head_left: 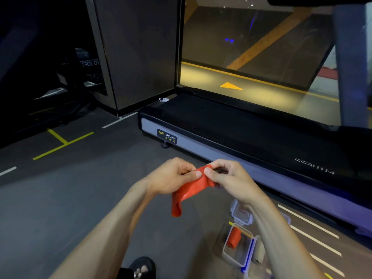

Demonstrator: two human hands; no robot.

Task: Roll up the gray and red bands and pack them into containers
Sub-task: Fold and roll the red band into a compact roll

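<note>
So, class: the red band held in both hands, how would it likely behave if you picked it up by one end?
Probably floppy: the red band sags and folds below the left hand and right hand. Likely light, since fingertip pinches carry it. Unrolled, it seems unlikely to roll away.

Left hand (173, 175), right hand (229, 178) pinching, thumbs together
</note>
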